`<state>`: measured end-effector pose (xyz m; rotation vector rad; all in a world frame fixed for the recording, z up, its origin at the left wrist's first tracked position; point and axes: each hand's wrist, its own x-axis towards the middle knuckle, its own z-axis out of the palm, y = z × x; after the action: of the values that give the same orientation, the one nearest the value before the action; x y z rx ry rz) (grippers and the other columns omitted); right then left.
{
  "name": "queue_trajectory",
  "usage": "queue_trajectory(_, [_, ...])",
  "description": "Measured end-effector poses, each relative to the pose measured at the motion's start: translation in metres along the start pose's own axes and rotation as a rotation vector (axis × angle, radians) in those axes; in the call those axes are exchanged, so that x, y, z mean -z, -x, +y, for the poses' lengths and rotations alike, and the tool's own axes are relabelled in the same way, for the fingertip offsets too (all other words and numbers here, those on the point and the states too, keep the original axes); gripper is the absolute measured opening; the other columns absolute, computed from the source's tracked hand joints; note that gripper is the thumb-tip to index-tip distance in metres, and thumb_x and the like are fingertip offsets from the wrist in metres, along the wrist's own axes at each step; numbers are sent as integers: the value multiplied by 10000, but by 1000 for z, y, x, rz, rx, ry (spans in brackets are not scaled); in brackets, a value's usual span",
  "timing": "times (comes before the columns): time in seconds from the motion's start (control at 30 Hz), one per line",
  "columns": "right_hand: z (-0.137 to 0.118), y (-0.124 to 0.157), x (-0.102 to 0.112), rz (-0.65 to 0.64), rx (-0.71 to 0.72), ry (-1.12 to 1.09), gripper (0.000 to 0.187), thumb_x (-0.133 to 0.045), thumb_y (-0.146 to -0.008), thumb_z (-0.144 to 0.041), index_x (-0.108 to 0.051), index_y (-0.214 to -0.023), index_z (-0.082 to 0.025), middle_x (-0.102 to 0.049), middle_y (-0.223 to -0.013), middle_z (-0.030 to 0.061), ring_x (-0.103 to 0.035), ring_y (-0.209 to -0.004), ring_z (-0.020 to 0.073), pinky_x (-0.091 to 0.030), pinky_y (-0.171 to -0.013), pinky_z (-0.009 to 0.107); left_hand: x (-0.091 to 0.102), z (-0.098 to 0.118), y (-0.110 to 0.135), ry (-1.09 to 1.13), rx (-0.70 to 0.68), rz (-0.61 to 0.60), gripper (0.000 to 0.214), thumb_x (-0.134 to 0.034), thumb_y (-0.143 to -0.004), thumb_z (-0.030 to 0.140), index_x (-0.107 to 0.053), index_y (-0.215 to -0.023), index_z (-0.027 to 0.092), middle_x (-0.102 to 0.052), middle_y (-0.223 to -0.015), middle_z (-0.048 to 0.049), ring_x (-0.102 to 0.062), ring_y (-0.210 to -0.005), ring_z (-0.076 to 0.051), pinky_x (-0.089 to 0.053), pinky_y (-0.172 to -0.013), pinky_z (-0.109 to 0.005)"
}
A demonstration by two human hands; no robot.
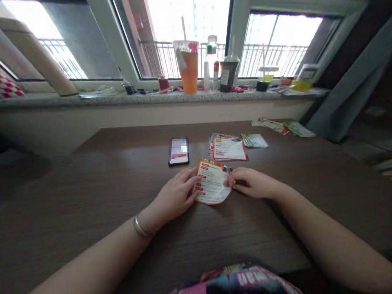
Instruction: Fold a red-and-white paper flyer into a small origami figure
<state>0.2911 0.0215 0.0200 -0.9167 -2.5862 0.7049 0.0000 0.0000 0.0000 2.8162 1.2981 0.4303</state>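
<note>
A small printed leaflet [212, 185] with a red-and-orange border and red labels lies on the brown table, its lower right corner curling up. My left hand [174, 196] has its fingertips and thumb at the leaflet's left edge, holding it. At the right edge my right hand [248, 182] pinches the paper between thumb and fingers. Just beyond, a stack of similar red-edged leaflets [229, 149] sits on the table. Left of that stack lies a phone [179, 158] with its screen lit and partly blurred out.
Green-and-white packets or cards [255, 141] lie right of the stack, with red-and-green ones [272, 125] farther back. On the stone windowsill [107, 100] stand a large cup of orange drink [189, 71], a dark drink cup [228, 75], bottles and small clutter. A grey curtain [349, 85] hangs at right.
</note>
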Motion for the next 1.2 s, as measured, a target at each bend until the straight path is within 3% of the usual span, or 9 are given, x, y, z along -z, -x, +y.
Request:
queue_trajectory(0.2, [-12, 3, 5, -48, -48, -9, 123, -527, -845, -151, -630, -903, -185, -679, -931, 43, -615, -879, 165, -469, -818, 304, -1, 0, 2, 10, -130, -23, 365, -501, -928, 325, -541, -1278, 230, -395, -1477, -54, -217, -1428, -269, -307, -1143, -465])
queue_trajectory(0.53, [-15, 3, 4, -34, -75, -27, 94, -505, -865, -181, -599, -862, -181, -649, -791, 10, -577, -711, 131, -433, -662, 254, 4, 3, 2, 68, -202, -74, 364, -521, -915, 276, -544, -1277, 263, -494, -1407, -39, -350, -1363, -275, -378, -1086, -483])
queue_trajectory(0.67, [-10, -1, -6, 117, -121, -161, 187, -498, -902, -245, -551, -1074, -194, -638, -808, 4, -591, -751, 134, -465, -700, 262, 2, 0, 1, 66, -234, -58, 347, -460, -943, 230, -557, -1273, 275, -524, -1367, -47, -358, -1356, -269, -398, -1074, -474])
queue_trajectory(0.77, [-3, -6, -16, 242, -147, -162, 70, -515, -890, -253, -545, -904, -191, -622, -770, 5, -570, -702, 130, -468, -668, 260, 0, -2, 1, 65, -248, -63, 348, -476, -942, 252, -549, -1281, 284, -520, -1366, -44, -348, -1362, -272, -395, -1080, -474])
queue_trajectory(0.97, [5, -10, -23, 224, -27, -99, 136, -490, -884, -157, -606, -942, -197, -672, -950, 47, -619, -870, 154, -497, -809, 312, 0, -1, 1, 97, -195, -44, 364, -525, -926, 310, -534, -1288, 278, -535, -1350, -42, -372, -1349, -269, -385, -1088, -476])
queue_trajectory(1.2, [0, -11, -19, 215, 93, -18, 175, -494, -914, -194, -641, -1007, -204, -646, -1097, 76, -594, -1035, 166, -485, -929, 358, 2, 1, 1, 77, -107, -94, 432, -540, -905, 345, -485, -1326, 265, -498, -1391, -41, -337, -1375, -264, -344, -1118, -452])
